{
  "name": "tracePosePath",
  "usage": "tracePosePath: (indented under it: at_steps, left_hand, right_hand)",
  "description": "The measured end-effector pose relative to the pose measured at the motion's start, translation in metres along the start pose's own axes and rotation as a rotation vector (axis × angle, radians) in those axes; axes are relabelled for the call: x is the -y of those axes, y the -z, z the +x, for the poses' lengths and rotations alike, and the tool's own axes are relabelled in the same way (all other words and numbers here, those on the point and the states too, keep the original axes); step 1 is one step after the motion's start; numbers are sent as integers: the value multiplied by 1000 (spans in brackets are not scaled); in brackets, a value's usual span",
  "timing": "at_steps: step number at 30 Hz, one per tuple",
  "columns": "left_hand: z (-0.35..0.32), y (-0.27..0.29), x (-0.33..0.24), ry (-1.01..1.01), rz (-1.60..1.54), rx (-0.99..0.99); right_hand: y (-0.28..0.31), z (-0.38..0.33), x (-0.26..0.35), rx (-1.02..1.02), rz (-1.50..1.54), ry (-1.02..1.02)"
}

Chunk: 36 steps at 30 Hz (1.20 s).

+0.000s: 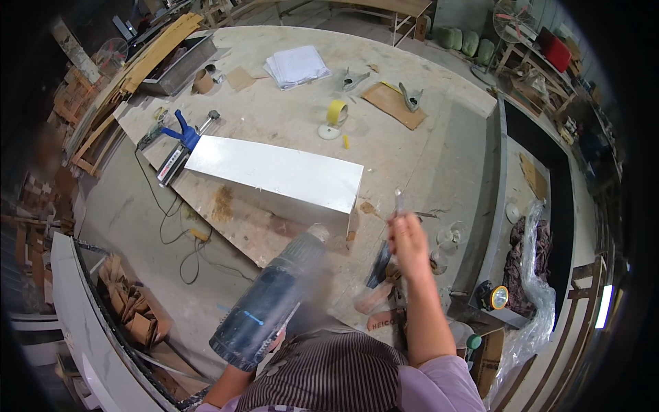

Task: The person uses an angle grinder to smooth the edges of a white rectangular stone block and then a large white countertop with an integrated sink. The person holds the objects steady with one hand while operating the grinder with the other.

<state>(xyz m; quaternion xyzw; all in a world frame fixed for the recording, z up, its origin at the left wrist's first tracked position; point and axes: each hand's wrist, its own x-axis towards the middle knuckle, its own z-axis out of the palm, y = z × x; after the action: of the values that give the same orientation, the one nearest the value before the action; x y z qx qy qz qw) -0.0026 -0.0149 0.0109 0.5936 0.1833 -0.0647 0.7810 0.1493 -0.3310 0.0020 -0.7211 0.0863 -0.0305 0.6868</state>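
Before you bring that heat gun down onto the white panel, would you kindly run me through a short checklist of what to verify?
1. Left hand grips the heat gun: ok, though the hand is mostly hidden.
2. Right hand holds a thin tool: ok; its kind cannot be told, blurred.
3. White panel lies flat on the workbench: ok.
4. Blue clamp sits at the panel's far end: ok; tightness cannot tell.
5. Top of panel free of clutter: ok.
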Motion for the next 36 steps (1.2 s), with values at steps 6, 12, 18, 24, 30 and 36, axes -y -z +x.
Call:
tracePosePath:
  at_steps: [6,12,18,24,30,36]
  left_hand:
    - [3,13,6,-466,448,157]
    - [-3,26,16,-439,423,108]
    - [-18,27,2,-566,744,61]
    - [-32,26,-19,-431,367,44]
    - [-46,38,-21,-492,119,-166]
    - [-64,58,-26,-550,43,-342]
  right_hand:
    - [-62,-55,-50,288,510,-428]
    - [-102,-54,-42,279,648,-340]
    - [-102,-51,-66,225,670,-582]
    - [-70,-90,-106,476,302,-640]
    - [-39,-123,-118,734,-83,-380]
    - [-38,-129,-93,694,-360,-231]
